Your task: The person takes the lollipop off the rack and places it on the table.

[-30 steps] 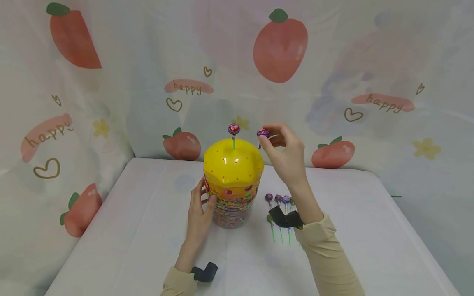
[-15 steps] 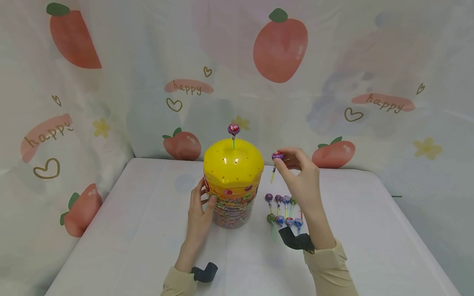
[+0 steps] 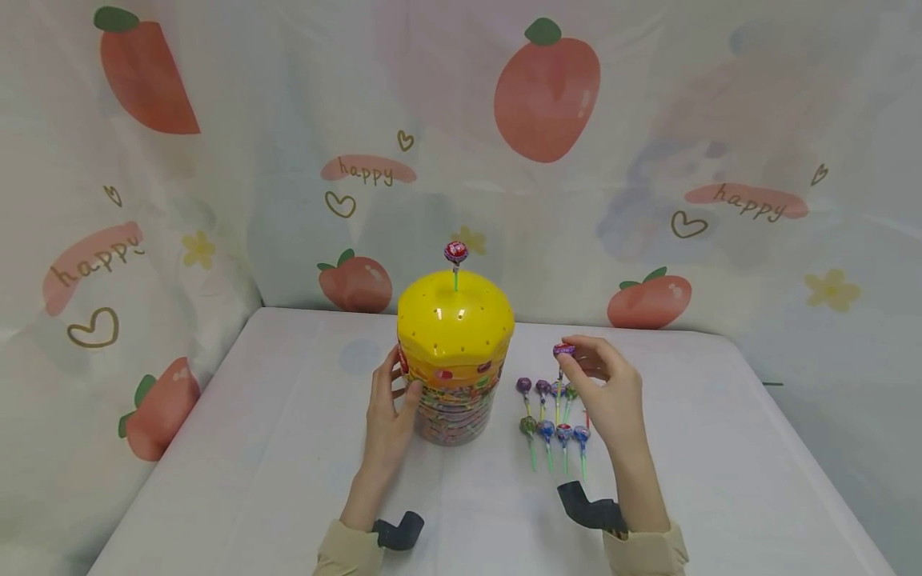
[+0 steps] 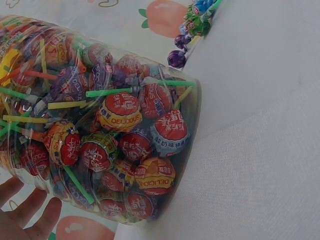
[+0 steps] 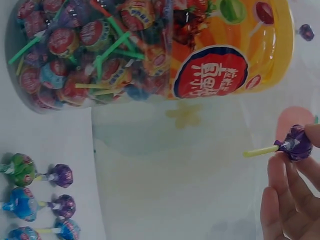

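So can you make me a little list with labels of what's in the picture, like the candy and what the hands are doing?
Jar: clear lollipop jar with a yellow lid, standing on the white table
On top: one red lollipop stuck in the lid
Left hand: touches the jar's side
Right hand: pinches a purple lollipop
On the table: two rows of lollipops right of the jar

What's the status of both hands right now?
Left hand open against lollipop jar. Right hand pinching purple lollipop above lollipop rows. Nothing blocking.
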### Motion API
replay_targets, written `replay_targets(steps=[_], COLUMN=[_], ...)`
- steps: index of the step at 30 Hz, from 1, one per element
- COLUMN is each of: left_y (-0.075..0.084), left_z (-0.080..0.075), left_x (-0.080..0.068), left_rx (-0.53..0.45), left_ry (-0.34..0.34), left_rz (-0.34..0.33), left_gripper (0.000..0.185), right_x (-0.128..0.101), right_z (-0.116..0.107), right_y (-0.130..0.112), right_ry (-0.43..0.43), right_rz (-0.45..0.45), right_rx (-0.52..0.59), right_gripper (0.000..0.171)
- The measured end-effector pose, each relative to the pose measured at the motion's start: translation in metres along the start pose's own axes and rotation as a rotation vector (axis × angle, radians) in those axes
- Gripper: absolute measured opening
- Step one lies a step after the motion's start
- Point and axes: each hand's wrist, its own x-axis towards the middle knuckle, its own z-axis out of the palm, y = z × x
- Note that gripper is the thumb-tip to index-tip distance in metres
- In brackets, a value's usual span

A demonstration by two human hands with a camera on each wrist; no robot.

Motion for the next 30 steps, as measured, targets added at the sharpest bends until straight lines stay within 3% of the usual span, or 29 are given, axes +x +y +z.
replay_targets(steps=[14,30], left_y=[0.000,0.000], left_z=[0.000,0.000], left_x=[0.000,0.001], left_rx=[-0.009,0.003], left_ry=[-0.001,0.004], left_rz=[-0.007,0.013], left_gripper=[0.063,0.063], right_x=[-0.023,-0.026], right_z=[-0.011,-0.030], right_y=[0.040,0.076], right_ry=[-0.001,-0.166], right_rz=[0.202,0.295], right_rx=[-0.065,-0.204], right_gripper=[0.026,0.039])
